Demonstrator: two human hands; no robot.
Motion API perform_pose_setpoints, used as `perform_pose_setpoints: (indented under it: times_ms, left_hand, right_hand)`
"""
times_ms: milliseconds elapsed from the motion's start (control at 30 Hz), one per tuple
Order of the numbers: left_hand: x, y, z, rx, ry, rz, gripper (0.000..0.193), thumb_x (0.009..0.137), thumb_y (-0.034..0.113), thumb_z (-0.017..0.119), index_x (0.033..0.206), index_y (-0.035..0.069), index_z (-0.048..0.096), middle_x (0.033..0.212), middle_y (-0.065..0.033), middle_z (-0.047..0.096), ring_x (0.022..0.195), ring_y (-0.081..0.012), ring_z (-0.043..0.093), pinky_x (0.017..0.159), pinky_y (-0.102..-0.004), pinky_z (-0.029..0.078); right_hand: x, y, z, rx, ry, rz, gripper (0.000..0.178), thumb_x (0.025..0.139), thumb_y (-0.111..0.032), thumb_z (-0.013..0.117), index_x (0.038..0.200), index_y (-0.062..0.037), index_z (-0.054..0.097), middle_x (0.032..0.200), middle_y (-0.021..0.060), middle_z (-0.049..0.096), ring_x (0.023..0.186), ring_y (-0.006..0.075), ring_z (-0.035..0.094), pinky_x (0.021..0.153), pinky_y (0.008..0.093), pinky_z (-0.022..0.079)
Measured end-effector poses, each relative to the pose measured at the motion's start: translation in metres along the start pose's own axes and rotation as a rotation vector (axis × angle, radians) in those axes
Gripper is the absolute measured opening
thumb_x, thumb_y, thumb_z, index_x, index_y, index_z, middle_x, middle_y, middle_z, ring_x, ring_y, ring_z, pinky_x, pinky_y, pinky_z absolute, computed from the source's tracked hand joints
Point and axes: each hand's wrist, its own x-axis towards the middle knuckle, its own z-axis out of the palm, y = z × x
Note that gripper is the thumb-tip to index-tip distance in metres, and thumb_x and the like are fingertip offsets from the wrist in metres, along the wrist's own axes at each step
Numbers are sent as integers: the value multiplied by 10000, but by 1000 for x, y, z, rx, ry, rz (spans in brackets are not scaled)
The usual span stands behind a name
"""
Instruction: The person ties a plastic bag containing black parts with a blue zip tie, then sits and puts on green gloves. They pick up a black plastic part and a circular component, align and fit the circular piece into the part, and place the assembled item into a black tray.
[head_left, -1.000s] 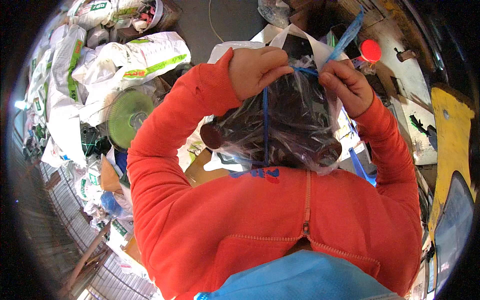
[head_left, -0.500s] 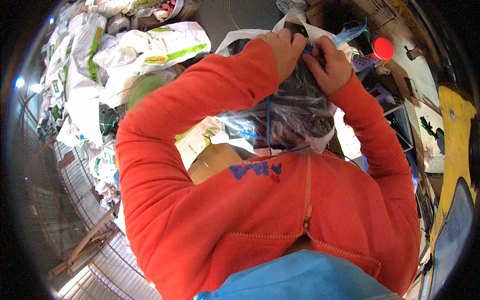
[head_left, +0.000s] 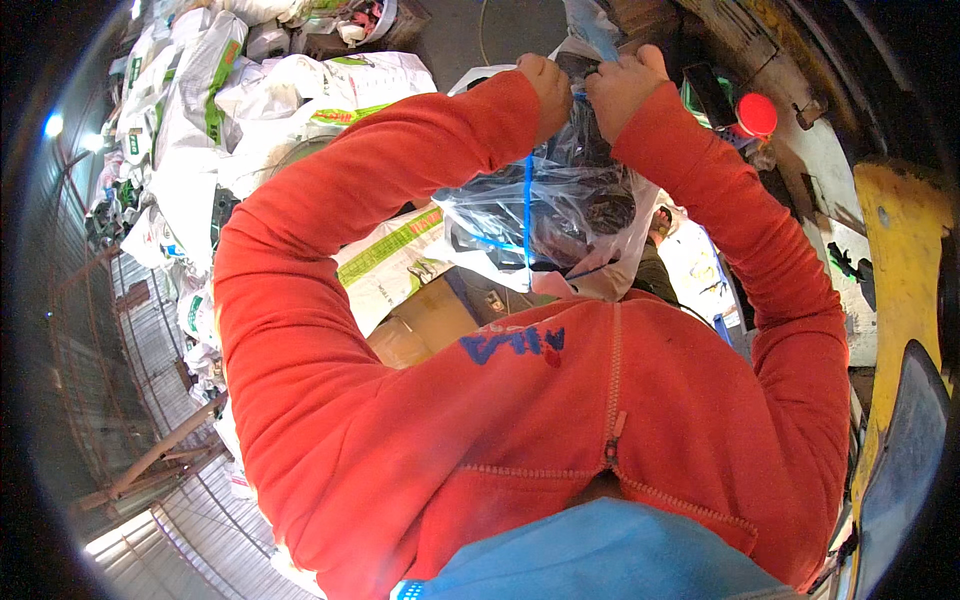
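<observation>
A clear plastic bag with dark contents (head_left: 590,215) is in front of my chest, and a blue strap (head_left: 528,215) runs down over it. My left hand (head_left: 546,95) is closed in a fist at the bag's far end. Just right of it, my right hand (head_left: 625,92) is also closed, with a pale blue end of strap standing up beside its fingers. A short bit of blue shows between the two fists, which are slightly apart. The fingers hide most of the strap they grip.
White sacks with green bands (head_left: 370,75) are piled on the left. A cardboard box (head_left: 430,325) lies below the bag. On the right are a red round lid (head_left: 756,115) and a yellow metal part (head_left: 900,260). A metal grating (head_left: 240,520) is at lower left.
Both hands have shifted a little left, and the right fist has turned and risen. The pale blue strap end has swung from the right of my hands to above them.
</observation>
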Motion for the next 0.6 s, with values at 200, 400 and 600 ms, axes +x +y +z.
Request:
perform_pose_setpoints:
  times_ms: [200,400,600]
  left_hand:
    - [-6,-20,8,-1275,-129,-599,241,813,174,579,959,-5,649,825,-114,647,727,-199,621,695,-320,496]
    - [-18,1,41,-2105,252,-606,238,841,155,591,982,-32,639,796,-59,629,715,-153,591,683,-288,482]
    - [-25,-8,54,-2149,214,-425,220,859,163,611,964,-28,643,808,-87,648,760,-166,617,722,-281,484]
  right_hand:
    - [1,7,-10,111,130,-207,70,754,-170,602,778,-165,667,720,12,615,779,222,602,867,431,335]
    - [12,6,-9,308,-128,-331,91,760,-178,598,847,-165,625,815,3,636,821,202,595,838,407,340]
    - [27,21,24,474,178,-197,131,845,-212,564,949,-175,634,885,5,650,837,179,585,878,387,306]
